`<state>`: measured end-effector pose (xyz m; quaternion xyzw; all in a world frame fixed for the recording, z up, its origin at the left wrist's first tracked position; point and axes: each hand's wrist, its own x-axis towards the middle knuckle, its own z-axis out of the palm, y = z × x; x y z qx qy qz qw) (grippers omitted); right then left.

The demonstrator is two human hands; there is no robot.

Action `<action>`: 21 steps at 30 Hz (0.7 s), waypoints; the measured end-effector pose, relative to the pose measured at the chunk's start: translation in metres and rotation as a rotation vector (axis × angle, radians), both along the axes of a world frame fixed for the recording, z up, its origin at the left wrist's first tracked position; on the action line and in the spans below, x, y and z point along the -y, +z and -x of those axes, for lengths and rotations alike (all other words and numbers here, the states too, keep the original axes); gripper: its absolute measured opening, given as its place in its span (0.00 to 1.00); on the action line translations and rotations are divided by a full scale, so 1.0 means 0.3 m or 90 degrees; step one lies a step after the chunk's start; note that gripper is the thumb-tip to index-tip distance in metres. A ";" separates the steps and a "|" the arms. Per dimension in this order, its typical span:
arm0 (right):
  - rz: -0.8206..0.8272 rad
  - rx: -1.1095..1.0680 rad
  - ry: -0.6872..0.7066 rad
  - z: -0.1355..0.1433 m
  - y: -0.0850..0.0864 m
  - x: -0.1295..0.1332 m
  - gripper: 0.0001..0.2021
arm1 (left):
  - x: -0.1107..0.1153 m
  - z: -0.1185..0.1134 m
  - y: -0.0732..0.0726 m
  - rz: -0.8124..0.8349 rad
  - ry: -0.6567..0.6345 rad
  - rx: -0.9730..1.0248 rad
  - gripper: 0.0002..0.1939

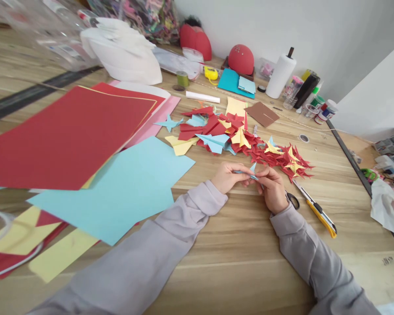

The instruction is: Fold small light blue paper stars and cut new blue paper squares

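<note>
Between the fingertips of both hands is a small folded light-blue paper piece, one pointed tip sticking up. My left hand pinches it from the left, and my right hand grips its right side. The fingers hide much of its shape. Just beyond the hands lies a long heap of folded red paper stars, with some yellow and blue ones on top. A blue paper plane rests at the heap's left part. By my right wrist, black scissors are partly covered, beside a yellow utility knife.
Large red sheets and a cut light-blue sheet spread over the left side. Along the back stand a yellow tape measure, a red dome, a white roll and paint bottles. A brown card lies behind the heap.
</note>
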<state>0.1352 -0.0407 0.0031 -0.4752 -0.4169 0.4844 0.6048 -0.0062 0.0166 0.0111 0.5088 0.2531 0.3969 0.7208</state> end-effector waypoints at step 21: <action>-0.027 0.132 -0.038 0.022 0.010 0.015 0.07 | 0.005 -0.002 -0.003 -0.020 0.072 -0.038 0.36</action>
